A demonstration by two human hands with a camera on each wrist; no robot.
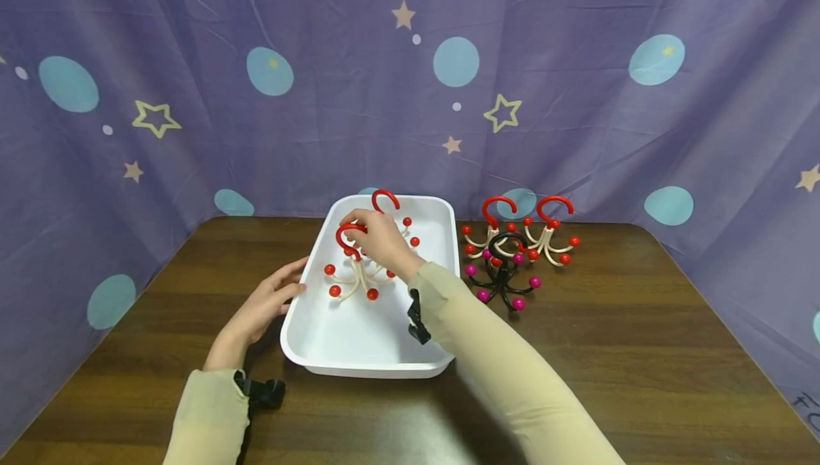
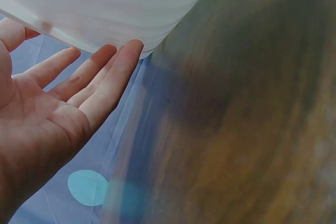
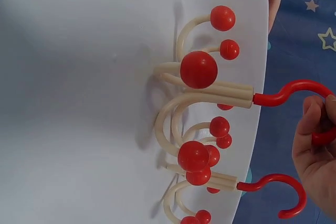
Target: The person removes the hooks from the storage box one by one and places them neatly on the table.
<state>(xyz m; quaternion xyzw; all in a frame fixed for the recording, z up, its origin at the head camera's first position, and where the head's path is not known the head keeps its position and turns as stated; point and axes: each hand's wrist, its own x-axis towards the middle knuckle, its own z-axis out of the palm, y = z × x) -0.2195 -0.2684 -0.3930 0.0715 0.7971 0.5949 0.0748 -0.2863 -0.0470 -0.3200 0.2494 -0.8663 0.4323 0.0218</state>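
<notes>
My right hand (image 1: 384,241) pinches the red hook of a cream claw-shaped hanger (image 1: 359,278) with red ball tips. It stands upright in the white tray (image 1: 359,369), its curved arms low over the floor. Behind it in the tray is a second hanger (image 3: 224,181) of the same kind, partly covered by my right hand in the head view. At the tray's left side, my left hand (image 1: 259,306) touches the wall with nearly straight fingers (image 2: 107,80), the thumb near the rim.
Right of the tray on the brown wooden table (image 1: 608,351) stand two more red-hooked cream hangers, one at the back (image 1: 547,241) and one beside the tray (image 1: 492,236). A black hanger (image 1: 502,281) with pink balls stands in front of them. A purple curtain (image 1: 359,116) hangs behind.
</notes>
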